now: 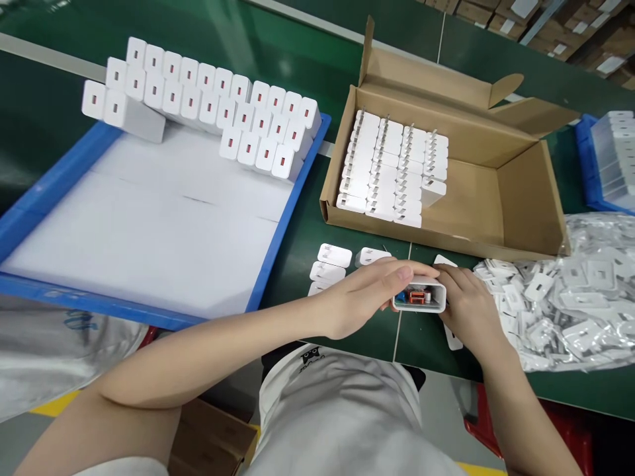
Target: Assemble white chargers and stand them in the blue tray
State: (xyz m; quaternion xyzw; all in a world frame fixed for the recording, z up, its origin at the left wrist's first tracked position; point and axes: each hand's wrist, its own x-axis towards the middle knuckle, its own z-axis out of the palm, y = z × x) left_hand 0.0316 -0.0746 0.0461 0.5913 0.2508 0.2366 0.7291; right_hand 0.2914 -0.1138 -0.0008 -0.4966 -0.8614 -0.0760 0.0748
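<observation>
Left hand grips an open-ended charger; right hand beside it, hold unclear. Steadying, I'd judge; next move wants level fingers.

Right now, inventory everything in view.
table: 1, green, centre
tray: 1, blue, left
upright casings: many, white, on tray
box: 1, brown, centre right
pronged casings: many, white, inside box
loose pieces: several, white, before box
open casing: 1, white, front centre
bag: 1, clear, right
small parts: many, white, in and beside bag
second tray: 1, blue, right edge
stacked pieces: several, white, second tray
cartons: several, brown, upper right, below table
co-worker's clothing: 1, pale, lower left
shirt: 1, grey, bottom
left grip: 1, bare, centre
right grip: 1, bare, centre right
</observation>
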